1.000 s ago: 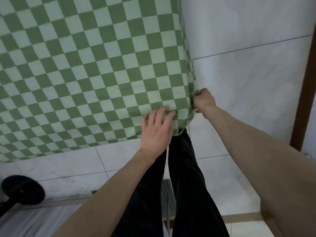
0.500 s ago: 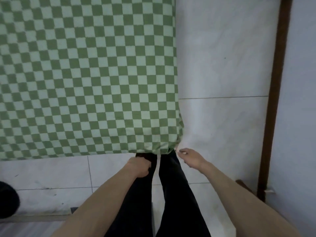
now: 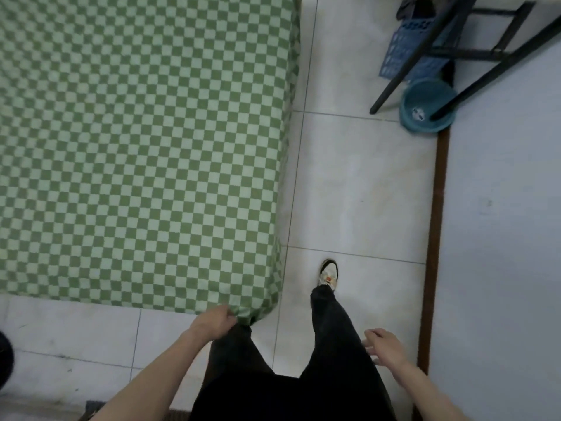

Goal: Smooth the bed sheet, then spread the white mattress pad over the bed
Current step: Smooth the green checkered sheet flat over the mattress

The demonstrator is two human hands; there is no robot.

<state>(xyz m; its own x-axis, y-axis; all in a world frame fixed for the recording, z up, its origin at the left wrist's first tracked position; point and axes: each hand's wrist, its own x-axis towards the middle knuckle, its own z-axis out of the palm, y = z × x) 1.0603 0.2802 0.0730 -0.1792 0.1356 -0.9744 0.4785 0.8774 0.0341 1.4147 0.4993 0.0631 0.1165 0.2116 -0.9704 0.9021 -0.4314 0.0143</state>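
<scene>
The green-and-white checked bed sheet (image 3: 145, 153) covers the bed and lies flat across the left and middle of the view. My left hand (image 3: 215, 323) is at the bed's near right corner, fingers curled on the hanging edge of the sheet. My right hand (image 3: 383, 346) hangs free over the floor to the right of my legs, fingers loosely spread, holding nothing. No white mattress pad is in view.
White tiled floor (image 3: 358, 189) runs along the bed's right side, with a brown skirting strip (image 3: 434, 238) and a pale wall beyond. A black-legged table (image 3: 431, 53), a blue crate (image 3: 403, 47) and a teal basin (image 3: 425, 107) stand at the far right. A dark round object (image 3: 4, 360) sits at the left edge.
My right hand has let go of the sheet corner and dropped to my right side. My right foot has stepped forward beside the bed. The view has pulled back, showing more room.
</scene>
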